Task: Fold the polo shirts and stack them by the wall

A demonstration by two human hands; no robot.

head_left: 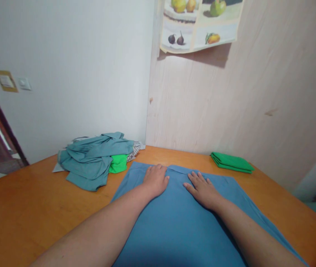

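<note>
A large blue cloth (180, 222) lies spread over the table in front of me, and its near part runs out of the bottom of the view. My left hand (156, 180) rests palm down near the cloth's far edge, fingers stretched forward. To its right, my right hand (202, 189) lies flat on the same cloth with its fingers spread. Between and beyond the hands, a strip along the far edge looks folded or rumpled. Neither hand grips anything.
On the left of the orange-brown table (16, 211) sits a loose heap of grey-green clothing (88, 155) with a bright green cloth (118, 163) in it. A folded green cloth (231, 162) lies at the back right. Walls (96, 74) stand behind the table.
</note>
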